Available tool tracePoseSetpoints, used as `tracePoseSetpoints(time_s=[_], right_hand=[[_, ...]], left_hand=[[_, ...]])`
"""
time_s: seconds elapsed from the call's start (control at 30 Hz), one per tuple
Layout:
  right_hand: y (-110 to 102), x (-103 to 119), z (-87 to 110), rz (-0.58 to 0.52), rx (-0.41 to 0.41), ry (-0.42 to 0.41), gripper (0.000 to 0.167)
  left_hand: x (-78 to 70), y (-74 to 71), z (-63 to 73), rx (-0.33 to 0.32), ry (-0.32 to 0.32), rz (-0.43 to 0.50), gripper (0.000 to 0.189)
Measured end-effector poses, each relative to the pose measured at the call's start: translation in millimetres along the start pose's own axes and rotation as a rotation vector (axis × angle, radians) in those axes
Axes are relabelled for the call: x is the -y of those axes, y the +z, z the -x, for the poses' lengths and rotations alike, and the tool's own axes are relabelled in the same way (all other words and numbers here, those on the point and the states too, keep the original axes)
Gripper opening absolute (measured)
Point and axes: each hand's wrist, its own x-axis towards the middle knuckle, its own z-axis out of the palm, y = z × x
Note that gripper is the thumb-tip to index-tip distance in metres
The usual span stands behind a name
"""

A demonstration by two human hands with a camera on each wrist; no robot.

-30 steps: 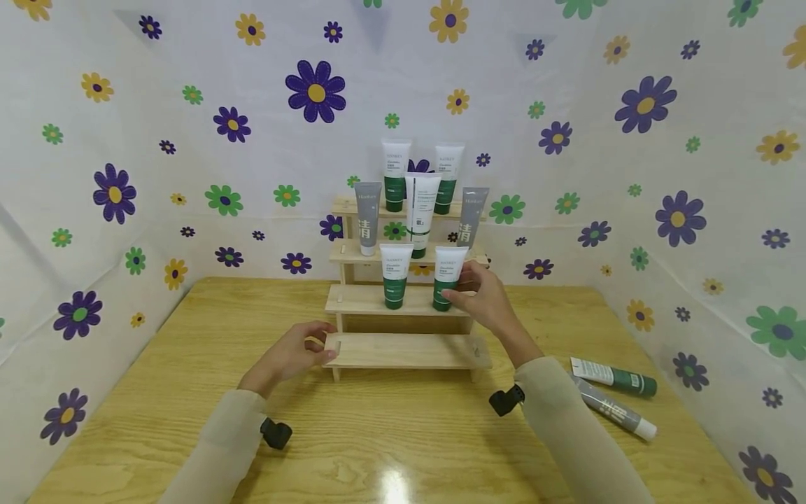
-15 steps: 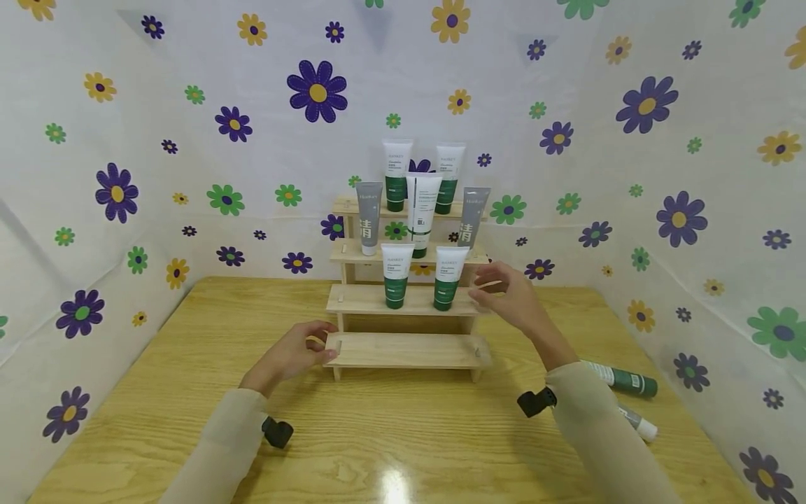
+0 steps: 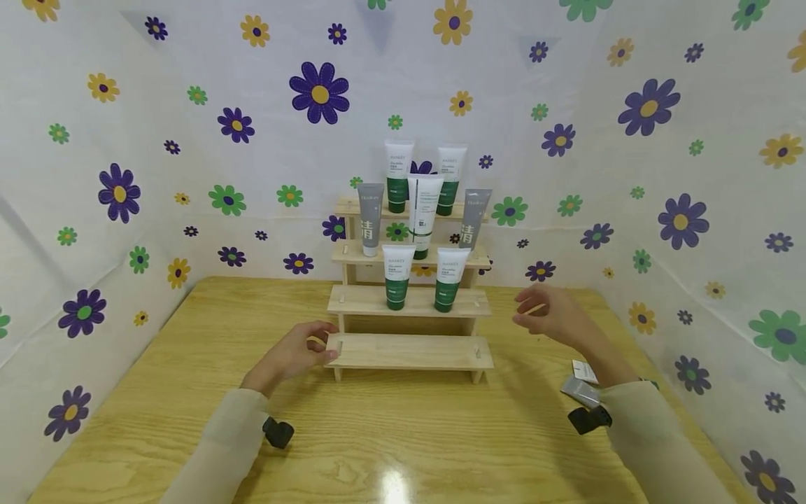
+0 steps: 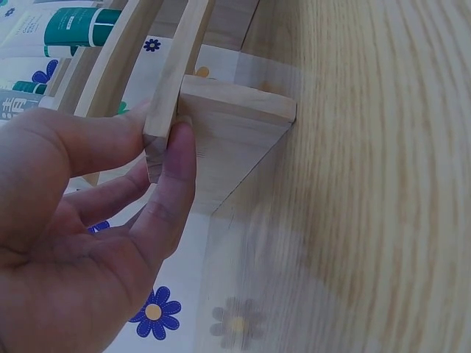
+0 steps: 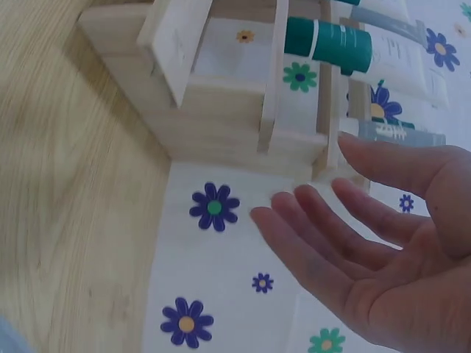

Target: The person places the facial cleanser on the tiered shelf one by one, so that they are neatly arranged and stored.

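A stepped wooden display rack (image 3: pixel 409 350) stands at the back middle of the table. My left hand (image 3: pixel 301 353) pinches the left end of its lowest shelf, thumb and fingers on either side of the board (image 4: pixel 163 110). On the third tier down stand two white-and-green squeeze tubes, a left tube (image 3: pixel 397 280) and a right tube (image 3: pixel 450 280). My right hand (image 3: pixel 554 315) hovers right of the rack, fingers loosely bent and apart, holding nothing. Above them, a large white tube (image 3: pixel 423 213) stands between two grey tubes, and two white-and-green tubes occupy the top tier.
Right of the rack, a grey tube (image 3: pixel 581 390) and a white-and-green tube (image 3: pixel 584 371) lie on the wooden table (image 3: pixel 352 434), mostly hidden by my right forearm. A flower-printed sheet (image 3: pixel 264 154) surrounds the table at the back and sides.
My right hand has let go of the right tube on the third tier and drawn away to the right. That tube stays upright. My left hand keeps its place.
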Motion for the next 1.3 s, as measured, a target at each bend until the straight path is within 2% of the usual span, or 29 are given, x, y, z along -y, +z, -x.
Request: tracePoseSetpoints(time_s=[0.23, 0.53, 0.67, 0.87, 1.17, 1.3], right_hand=[[-15.6, -20.6, 19.7, 0.031, 0.123, 0.040, 0.036], [-27.9, -40.5, 37.5, 0.132, 0.212, 0.076, 0.031], [-32.0, -46.5, 45.0, 0.172, 0.245, 0.136, 0.030], [-37.7, -57.6, 53.0, 0.204, 0.286, 0.219, 0.030], [-37.9, -81.5, 61.8, 0.294, 0.292, 0.248, 0.023], [-37.2, -86.7, 67.8, 0.287, 0.291, 0.290, 0.025]], left_hand=[[0.3, 0.4, 1.5, -0.005, 0.008, 0.005, 0.044], [0.5, 1.1, 2.5, 0.000, -0.003, 0.027, 0.046], [1.9, 1.0, 2.2, 0.002, 0.013, 0.025, 0.046], [0.9, 0.2, 2.6, 0.001, 0.014, 0.013, 0.045], [0.5, 0.5, 3.1, 0.000, 0.017, 0.013, 0.045], [0.2, 0.8, 3.5, -0.004, 0.014, 0.007, 0.045]])
